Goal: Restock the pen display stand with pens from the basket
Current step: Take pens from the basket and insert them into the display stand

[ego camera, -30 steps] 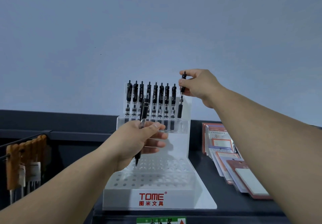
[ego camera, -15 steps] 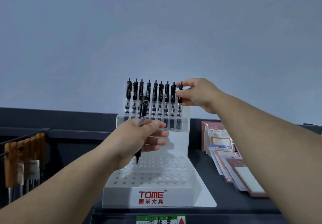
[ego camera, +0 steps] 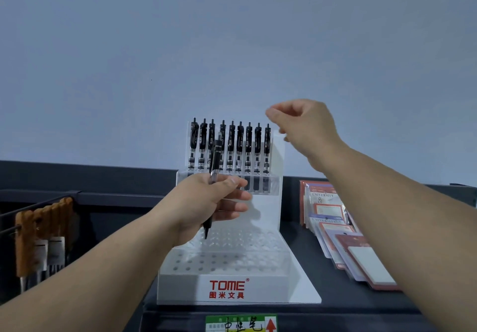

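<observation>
Right hand [ego camera: 307,125] has let go of the last pen [ego camera: 267,148] and lifted up and to the right. That pen now stands in the back row, at the right end of the pen row [ego camera: 231,145], nine black pens upright. Right fingers [ego camera: 271,112] loosely curled, thumb near the index tip, holding nothing. The last pen's cap is just below and left of those fingertips, not touching.

Left hand [ego camera: 204,202] has hardly moved. It grips one black pen [ego camera: 215,161], thumb over the barrel and fingers wrapped behind. The pen is near upright: clicker end above the fingers, overlapping the third and fourth pens of the row, and tip below the fingers, over the holed lower tiers.

Display stand [ego camera: 258,287] is white and clear with a red TOME logo on the front. The back rack is behind and above the left fingers. The front tiers of holes are below them, and no pens show in the holes in view.

To the right of the stand, under the right forearm, is a fanned row of packaged notebooks [ego camera: 335,228], red and white covers, on a dark shelf [ego camera: 361,303]. Far left of the left forearm, brown-handled items [ego camera: 38,228] hang on a rod. On the shelf edge below the stand is a green and white label [ego camera: 241,324] with a red arrow.
</observation>
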